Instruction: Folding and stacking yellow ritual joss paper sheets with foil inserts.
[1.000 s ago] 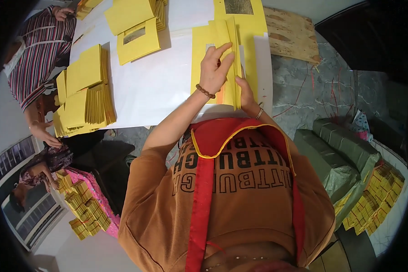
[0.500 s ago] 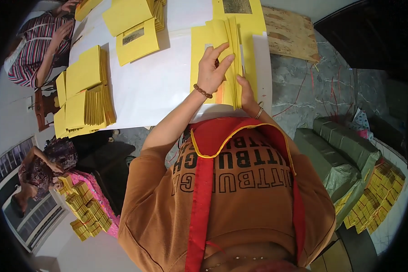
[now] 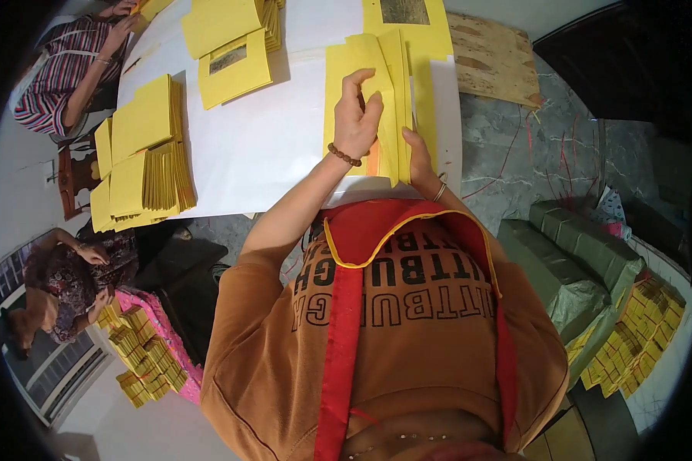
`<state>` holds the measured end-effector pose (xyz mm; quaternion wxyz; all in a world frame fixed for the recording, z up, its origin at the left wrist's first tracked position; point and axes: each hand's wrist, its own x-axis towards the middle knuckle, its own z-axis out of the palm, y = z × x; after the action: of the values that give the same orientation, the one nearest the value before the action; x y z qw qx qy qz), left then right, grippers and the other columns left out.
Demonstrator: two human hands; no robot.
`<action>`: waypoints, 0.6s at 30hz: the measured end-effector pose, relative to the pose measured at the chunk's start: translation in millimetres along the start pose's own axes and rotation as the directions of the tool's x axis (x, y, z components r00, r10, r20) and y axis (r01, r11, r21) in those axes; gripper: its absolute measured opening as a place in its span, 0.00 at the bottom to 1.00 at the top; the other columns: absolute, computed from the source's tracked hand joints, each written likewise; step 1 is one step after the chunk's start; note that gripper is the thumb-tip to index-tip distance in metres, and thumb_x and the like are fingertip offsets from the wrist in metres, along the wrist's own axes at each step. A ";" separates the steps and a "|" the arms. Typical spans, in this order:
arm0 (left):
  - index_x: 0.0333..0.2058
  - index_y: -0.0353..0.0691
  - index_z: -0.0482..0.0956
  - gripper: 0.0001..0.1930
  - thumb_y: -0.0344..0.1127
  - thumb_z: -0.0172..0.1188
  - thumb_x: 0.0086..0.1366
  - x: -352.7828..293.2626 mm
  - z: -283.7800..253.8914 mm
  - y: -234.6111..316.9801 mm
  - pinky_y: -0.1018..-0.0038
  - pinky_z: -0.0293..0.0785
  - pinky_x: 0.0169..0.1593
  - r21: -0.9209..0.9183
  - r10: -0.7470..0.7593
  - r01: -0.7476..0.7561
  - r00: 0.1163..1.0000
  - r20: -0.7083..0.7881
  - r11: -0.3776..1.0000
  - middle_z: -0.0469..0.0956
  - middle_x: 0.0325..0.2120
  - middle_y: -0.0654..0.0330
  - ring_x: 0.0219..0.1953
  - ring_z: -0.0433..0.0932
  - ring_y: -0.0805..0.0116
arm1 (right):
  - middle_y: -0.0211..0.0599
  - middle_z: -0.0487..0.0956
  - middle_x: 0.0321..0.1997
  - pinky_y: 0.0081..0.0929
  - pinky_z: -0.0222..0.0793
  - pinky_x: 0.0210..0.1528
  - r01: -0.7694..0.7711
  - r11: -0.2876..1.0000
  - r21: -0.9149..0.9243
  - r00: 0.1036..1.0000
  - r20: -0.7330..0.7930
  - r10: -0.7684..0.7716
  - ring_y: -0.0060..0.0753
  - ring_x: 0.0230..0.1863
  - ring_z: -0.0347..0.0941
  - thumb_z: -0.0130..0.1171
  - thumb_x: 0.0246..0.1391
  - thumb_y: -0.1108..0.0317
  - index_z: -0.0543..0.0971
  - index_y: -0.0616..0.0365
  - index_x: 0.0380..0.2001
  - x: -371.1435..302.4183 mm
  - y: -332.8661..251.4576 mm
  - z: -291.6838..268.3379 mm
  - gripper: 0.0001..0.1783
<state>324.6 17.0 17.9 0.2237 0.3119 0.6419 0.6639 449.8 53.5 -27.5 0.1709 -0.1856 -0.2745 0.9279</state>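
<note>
Folded yellow paper sheets (image 3: 398, 115) stand in front of me near the table's right end, creased lengthwise with layered edges. My left hand (image 3: 359, 115), wearing a brown bead bracelet, rests over their left part. Its index finger is bent and the thumb stands apart from it; the other fingers curl partly out of sight. At the right edge of the sheets is my right hand (image 3: 419, 157), its thumb up along the edge and its remaining fingers hidden. Beneath lies a wider yellow sheet (image 3: 337, 84) with an orange strip near its lower edge.
Stacks of folded yellow paper (image 3: 142, 146) cover the left of the white table (image 3: 238, 154); more (image 3: 234, 69) lie farther back. Another yellow sheet (image 3: 404, 34) bears a dark picture. Two people sit at left. Green wrapped bundles (image 3: 561, 261) and a wooden board (image 3: 494, 58) are at right.
My left index finger has drawn back from the crease and bent; the folded layers lean closer together. My right hand stays at the edge. The person at lower left has shifted and lifted a hand.
</note>
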 end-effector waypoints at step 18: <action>0.37 0.37 0.77 0.17 0.39 0.65 0.50 3.2 2.8 10.1 0.78 0.59 0.22 0.256 0.081 -0.102 0.992 0.092 0.961 0.65 0.21 0.63 0.19 0.62 0.76 | 0.36 0.52 0.64 0.25 0.47 0.61 0.141 0.981 -0.137 0.990 0.045 -0.136 0.27 0.62 0.50 0.33 0.57 0.64 0.40 0.57 0.64 1.6 -6.2 15.8 0.32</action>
<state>325.4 20.5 28.3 0.1757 0.3945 0.6987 0.5704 442.8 52.0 -12.1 0.2167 -0.1612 -0.3540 0.8954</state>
